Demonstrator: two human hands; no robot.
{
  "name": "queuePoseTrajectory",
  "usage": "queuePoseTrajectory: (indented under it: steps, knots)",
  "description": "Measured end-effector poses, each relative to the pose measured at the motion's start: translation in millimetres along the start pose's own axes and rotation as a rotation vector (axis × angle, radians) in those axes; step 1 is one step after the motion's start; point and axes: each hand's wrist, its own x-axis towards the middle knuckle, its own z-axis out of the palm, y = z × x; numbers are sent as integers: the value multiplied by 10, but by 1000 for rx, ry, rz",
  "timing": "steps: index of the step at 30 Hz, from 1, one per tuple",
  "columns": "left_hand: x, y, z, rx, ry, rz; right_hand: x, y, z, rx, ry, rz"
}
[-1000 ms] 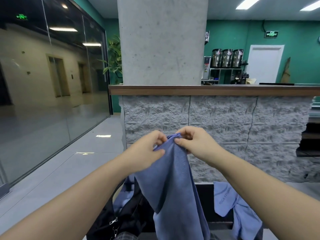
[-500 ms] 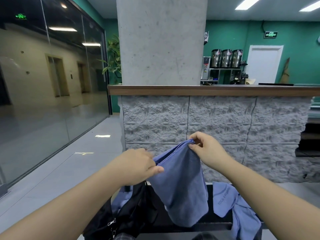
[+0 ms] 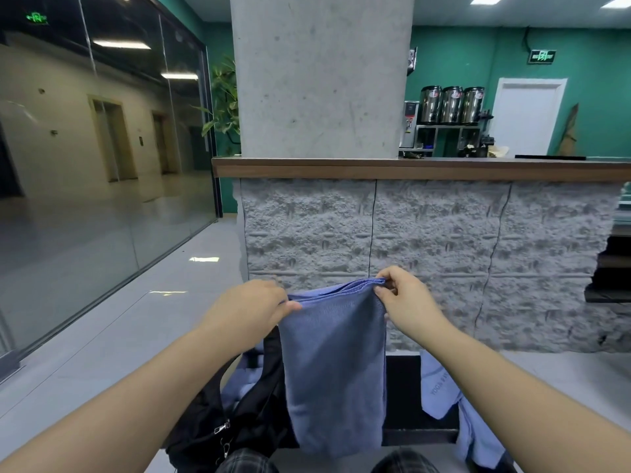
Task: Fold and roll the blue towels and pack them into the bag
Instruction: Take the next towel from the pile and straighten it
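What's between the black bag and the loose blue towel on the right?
In the head view, the folded blue towel, pinched by left hand and right hand, hangs between them.

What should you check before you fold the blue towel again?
1. Left hand pinching one top corner of the towel: ok.
2. Right hand pinching the other top corner: ok.
3. Top edge pulled straight between the hands: ok.
4. Towel hanging flat, no big bunches: ok.
5. Black bag open and ready: cannot tell, the towel and arm cover it.
6. Other towel out of the way: ok, it lies off to the right.
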Motion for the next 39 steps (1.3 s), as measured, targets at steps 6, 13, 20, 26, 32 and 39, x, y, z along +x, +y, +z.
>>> queuePoseTrajectory:
  steps: [6,13,20,26,32,39]
  knots:
    - [-47,-89,251,-496,-24,-216,-74,23,149,154,-13,20]
    - [8,-44,570,-938,-58,-363,-115,139,382,207,-53,39]
    - [86,-110,780,-530,-148,-129,-42,305,560,156,-105,51]
    - [138,-112,785,96,-329,28,-35,373,626,-10,-147,16]
    - [178,-115,783,325,-323,176,-67,423,622,-114,-215,8]
    - [205,-83,777,173,-288,115,-85,424,616,-105,-218,16]
